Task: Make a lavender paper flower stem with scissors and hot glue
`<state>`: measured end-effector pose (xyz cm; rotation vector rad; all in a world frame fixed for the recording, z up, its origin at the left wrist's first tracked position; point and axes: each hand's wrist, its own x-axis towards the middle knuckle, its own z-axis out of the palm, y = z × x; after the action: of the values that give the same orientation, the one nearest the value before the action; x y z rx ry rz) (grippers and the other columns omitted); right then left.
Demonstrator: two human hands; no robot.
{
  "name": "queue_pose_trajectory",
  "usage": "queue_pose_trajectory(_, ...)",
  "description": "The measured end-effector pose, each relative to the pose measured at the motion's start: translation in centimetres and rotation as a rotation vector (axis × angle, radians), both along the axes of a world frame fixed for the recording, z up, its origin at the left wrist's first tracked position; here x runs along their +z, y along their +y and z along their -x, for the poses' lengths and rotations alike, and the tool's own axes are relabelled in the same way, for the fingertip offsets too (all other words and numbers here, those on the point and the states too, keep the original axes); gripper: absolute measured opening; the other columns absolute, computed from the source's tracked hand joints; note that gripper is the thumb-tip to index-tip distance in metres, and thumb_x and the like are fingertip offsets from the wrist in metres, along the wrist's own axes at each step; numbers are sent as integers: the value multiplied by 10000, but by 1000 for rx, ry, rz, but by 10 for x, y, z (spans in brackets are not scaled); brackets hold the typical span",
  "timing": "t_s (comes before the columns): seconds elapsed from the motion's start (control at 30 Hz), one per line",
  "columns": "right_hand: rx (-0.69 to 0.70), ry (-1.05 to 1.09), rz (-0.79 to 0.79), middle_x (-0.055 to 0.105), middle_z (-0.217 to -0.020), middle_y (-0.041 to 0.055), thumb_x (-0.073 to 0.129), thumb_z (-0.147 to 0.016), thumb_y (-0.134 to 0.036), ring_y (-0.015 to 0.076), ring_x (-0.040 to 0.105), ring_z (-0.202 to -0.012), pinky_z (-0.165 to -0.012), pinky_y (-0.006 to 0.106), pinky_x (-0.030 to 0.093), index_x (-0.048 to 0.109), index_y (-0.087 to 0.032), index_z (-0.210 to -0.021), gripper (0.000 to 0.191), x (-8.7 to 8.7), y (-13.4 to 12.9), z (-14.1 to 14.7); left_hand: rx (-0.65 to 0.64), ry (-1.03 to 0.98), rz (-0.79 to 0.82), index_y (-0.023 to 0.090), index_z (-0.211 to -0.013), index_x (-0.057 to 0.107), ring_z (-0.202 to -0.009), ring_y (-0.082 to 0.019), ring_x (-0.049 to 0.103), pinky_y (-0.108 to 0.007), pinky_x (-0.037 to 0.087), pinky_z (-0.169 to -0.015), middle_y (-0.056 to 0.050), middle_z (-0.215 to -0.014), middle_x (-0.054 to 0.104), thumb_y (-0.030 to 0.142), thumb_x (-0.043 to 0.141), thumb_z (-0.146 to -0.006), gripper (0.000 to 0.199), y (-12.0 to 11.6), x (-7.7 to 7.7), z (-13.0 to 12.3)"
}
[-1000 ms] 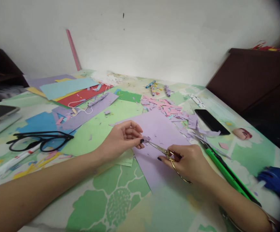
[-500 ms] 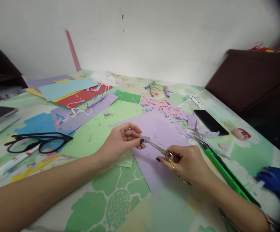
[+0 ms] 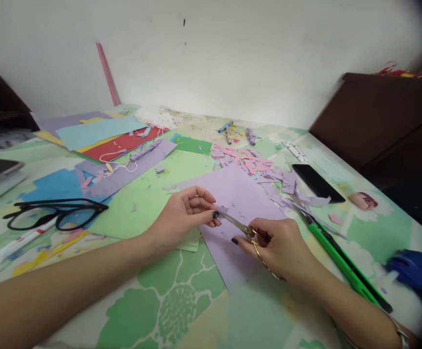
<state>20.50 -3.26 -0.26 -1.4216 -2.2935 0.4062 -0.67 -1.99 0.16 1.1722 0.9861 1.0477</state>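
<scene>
My left hand [image 3: 191, 212] pinches a small purple paper piece [image 3: 221, 209] between thumb and fingers, above a purple sheet [image 3: 238, 194]. Gold-handled scissors [image 3: 248, 230] are in my right hand [image 3: 282, 247], their blade tips at the paper piece beside my left thumb. Under my left hand lies a light green sheet [image 3: 141, 203]. Small purple snippets are scattered on both sheets. Behind them sits a pile of pink and purple scraps [image 3: 251, 162].
Black glasses [image 3: 56, 213] and a white pen [image 3: 14, 247] lie left. On the right are a black phone [image 3: 317, 182], a green cutter [image 3: 345, 261] and a blue object [image 3: 411, 271]. Coloured sheets [image 3: 98, 132], white string [image 3: 156, 118] and small paper rolls [image 3: 251, 136] lie farther back.
My right hand and the scissors have shifted slightly left, towards my left hand. My left hand keeps its pinch on the purple piece.
</scene>
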Motion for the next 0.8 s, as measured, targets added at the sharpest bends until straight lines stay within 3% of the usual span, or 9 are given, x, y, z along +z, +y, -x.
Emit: queue_pose_trajectory(0.8,-19,108,-86,348,-414,-74,595,-751,-314,43,292,-395,-429,172,232,374,-174,-511,354,-9,-3,8,6,-136,95,141,-835,530,-682,-155,681,-238,526,-659,-10,-721,661,134,698,-705,213,-2,-4,-3)
